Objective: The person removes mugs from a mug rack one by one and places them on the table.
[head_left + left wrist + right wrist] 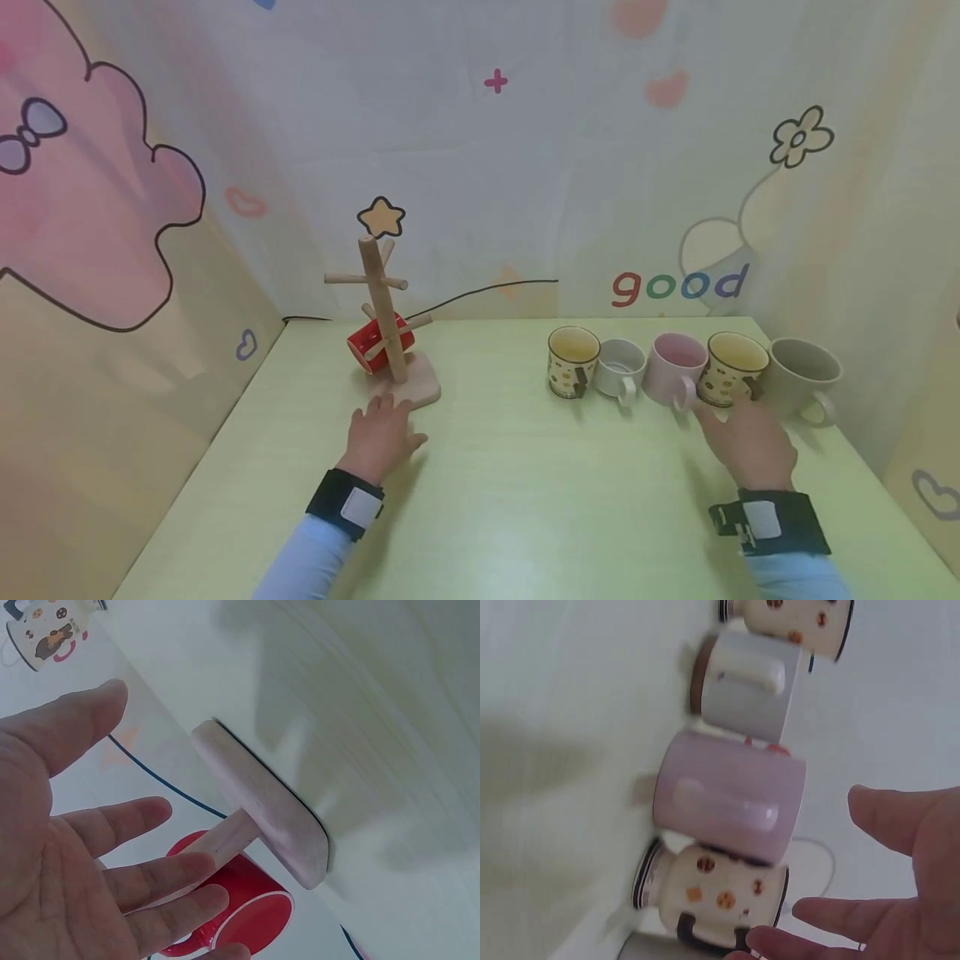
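Observation:
A wooden mug tree [386, 312] stands on the left of the table, with a red mug [366, 345] tilted on a lower peg. My left hand [378, 437] is just in front of its base [422, 382], fingers spread and holding nothing. On the right, my right hand [756, 450] reaches to the dark handle of a cream patterned mug [731, 367]. In the right wrist view, its fingers [825, 915] are extended by that handle; whether they touch it I cannot tell. A pink mug [673, 371] and a large grey mug [798, 379] flank the patterned one.
Farther left in the row are a small white mug [620, 367] and another cream patterned mug [572, 358]. The mugs stand close together, handles toward me. A printed cloth [465, 183] hangs behind the pale table [525, 500].

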A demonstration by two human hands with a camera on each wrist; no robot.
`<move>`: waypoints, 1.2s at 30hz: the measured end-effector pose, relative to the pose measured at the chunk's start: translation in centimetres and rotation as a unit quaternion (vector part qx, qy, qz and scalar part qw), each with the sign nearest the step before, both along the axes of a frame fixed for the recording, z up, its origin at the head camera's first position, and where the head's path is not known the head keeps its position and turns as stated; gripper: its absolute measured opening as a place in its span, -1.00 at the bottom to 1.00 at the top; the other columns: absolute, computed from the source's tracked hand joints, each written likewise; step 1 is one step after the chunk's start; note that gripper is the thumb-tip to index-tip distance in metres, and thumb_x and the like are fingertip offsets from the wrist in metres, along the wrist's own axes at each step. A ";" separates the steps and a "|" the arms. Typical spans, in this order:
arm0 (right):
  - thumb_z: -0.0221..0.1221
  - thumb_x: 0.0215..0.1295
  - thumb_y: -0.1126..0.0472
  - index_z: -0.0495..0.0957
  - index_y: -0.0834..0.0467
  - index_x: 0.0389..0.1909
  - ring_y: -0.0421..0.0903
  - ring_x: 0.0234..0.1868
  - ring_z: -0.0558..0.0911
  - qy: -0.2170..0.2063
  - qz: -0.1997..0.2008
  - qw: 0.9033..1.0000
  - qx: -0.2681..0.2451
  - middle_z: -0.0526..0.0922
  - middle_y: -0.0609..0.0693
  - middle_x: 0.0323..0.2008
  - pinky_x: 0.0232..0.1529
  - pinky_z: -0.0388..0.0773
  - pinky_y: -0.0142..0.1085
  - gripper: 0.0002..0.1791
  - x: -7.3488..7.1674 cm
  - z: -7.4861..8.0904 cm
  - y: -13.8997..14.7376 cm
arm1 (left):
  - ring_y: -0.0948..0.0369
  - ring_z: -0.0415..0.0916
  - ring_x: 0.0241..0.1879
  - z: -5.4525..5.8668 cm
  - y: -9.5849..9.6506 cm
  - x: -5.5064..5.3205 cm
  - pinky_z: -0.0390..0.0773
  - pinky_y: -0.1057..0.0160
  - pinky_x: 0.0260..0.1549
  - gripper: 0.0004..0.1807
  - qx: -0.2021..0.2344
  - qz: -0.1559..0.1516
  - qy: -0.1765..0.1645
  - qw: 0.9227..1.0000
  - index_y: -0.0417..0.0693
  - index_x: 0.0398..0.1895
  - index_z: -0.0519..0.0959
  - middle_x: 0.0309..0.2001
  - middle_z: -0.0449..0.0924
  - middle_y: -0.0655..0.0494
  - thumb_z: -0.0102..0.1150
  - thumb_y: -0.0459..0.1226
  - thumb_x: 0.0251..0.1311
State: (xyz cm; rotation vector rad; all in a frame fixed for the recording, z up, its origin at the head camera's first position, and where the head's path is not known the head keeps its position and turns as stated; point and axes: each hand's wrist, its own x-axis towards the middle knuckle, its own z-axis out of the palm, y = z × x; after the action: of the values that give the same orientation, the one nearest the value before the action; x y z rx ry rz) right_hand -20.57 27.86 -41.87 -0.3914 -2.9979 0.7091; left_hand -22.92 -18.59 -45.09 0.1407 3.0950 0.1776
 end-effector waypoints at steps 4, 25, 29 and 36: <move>-0.12 0.42 -0.36 0.27 0.45 0.32 0.46 0.01 0.53 -0.001 0.042 0.999 0.010 0.43 0.55 0.13 -0.34 0.57 0.22 -0.07 -0.1 -0.8 -2.2 | -0.25 0.29 0.27 0.0 -0.4 0.0 0.29 -0.36 0.18 -0.27 0.003 0.003 0.003 1.000 -0.19 0.29 0.46 0.27 0.38 -0.34 0.35 0.06 0.17; 0.14 0.36 -0.12 0.46 0.38 0.22 0.34 0.10 0.55 -0.021 0.189 0.981 0.035 0.55 0.39 0.08 -0.02 0.53 0.19 -0.32 2.0 -2.9 -13.4 | -0.17 0.51 -0.26 2.2 -3.0 -1.2 0.61 -0.22 -0.34 -0.31 -0.005 0.035 0.074 0.997 0.13 0.42 0.34 -0.17 0.54 -0.26 0.28 0.05 0.26; 0.17 0.33 -0.12 0.50 0.37 0.18 0.32 0.06 0.57 -0.023 0.203 0.978 0.034 0.58 0.37 0.03 -0.06 0.55 0.17 -0.34 2.4 -3.3 -14.1 | -0.15 0.50 -0.35 3.0 -3.7 -1.5 0.63 -0.19 -0.44 -0.34 -0.018 0.032 0.081 0.996 0.17 0.43 0.33 -0.26 0.53 -0.25 0.22 0.07 0.30; 0.20 0.31 -0.13 0.54 0.34 0.13 0.29 0.02 0.60 -0.012 0.210 0.977 0.042 0.62 0.33 -0.01 -0.13 0.58 0.14 -0.36 2.7 -4.0 -14.5 | -0.13 0.51 -0.28 4.4 -4.0 -3.2 0.61 -0.11 -0.33 -0.25 0.068 0.113 0.085 0.988 -0.37 0.11 0.43 -0.21 0.49 -0.27 0.19 0.17 0.26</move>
State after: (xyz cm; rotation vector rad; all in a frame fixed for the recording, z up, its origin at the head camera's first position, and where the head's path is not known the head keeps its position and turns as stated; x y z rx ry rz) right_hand -17.83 13.39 -45.86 0.2501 -3.1499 0.5958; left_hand -26.12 -22.57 -40.72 -0.2046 3.2603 0.4057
